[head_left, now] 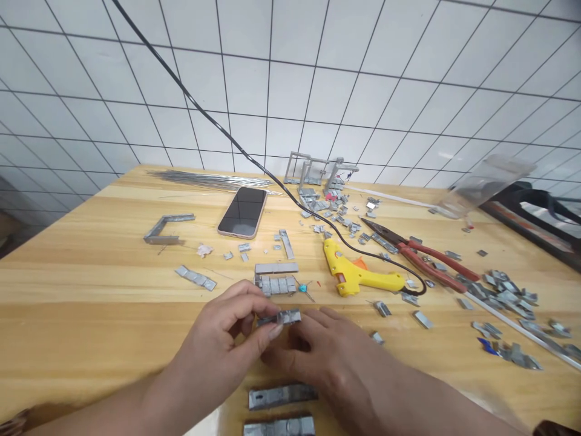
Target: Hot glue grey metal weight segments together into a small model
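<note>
My left hand point(236, 339) pinches a short grey metal strip point(289, 316) between thumb and fingertips, a little above the table. Close against it on the right is my right hand point(324, 348), its fingers curled and its thumb reaching left below the strip; what they grip, if anything, is hidden. Just beyond the hands lie a flat metal bar point(276, 267) and a segmented metal piece point(278, 285), with a small turquoise bead point(302, 288) on thin wire beside them. Nearer to me rest a metal strip point(282, 396) and a wider metal strip point(279, 426).
A yellow glue gun point(363, 275) and red-handled pliers point(422, 257) lie at right among scattered metal scraps point(511, 293). Toward the tiled wall are a phone point(243, 212), thin metal rods point(213, 179) and small metal frames point(313, 171). A black cable point(227, 138) hangs across.
</note>
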Demonstrator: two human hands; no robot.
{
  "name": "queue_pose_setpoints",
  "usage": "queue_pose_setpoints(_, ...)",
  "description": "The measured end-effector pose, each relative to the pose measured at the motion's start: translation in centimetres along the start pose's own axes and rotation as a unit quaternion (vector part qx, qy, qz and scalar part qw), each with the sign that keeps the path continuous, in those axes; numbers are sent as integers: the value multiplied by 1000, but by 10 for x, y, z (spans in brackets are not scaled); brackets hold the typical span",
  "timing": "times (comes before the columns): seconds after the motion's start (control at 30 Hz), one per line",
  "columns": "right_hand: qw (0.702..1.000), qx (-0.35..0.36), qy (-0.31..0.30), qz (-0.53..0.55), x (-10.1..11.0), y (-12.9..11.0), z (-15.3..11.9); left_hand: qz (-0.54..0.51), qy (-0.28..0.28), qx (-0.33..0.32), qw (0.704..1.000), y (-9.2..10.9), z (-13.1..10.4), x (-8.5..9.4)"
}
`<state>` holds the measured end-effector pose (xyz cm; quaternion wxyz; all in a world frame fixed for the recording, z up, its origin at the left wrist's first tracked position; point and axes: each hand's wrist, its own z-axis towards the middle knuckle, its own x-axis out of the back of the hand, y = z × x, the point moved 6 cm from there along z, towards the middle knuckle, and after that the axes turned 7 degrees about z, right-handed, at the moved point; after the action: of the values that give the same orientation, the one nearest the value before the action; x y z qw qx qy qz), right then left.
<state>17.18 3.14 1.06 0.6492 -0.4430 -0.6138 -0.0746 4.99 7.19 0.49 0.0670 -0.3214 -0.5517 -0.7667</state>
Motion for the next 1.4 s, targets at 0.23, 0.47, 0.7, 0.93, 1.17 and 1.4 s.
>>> queue_pose_setpoints(0.23,998,56,5,-23,-7,-13,12,-10,10,2,1000,2,-1,2)
queue_pose_setpoints(0.47,999,49,7,-21,0,-10,8,-23,8,8,1000,0,-1,2)
queue_pose_setpoints(0.7,999,33,13,24,5,-2,5,-21,15,6,1000,1,-3,3)
queue_pose_setpoints(0.93,999,51,8,-15,3,-12,8,-16,11,6,1000,3,-1,2)
queue_pose_setpoints(1.17,997,42,-8,-62,2,-10,3,-23,14,-3,1000,1,-3,1)
queue_pose_setpoints(1.4,999,39,1,-32,2,-6,2,-38,12,5,999,2,-3,1)
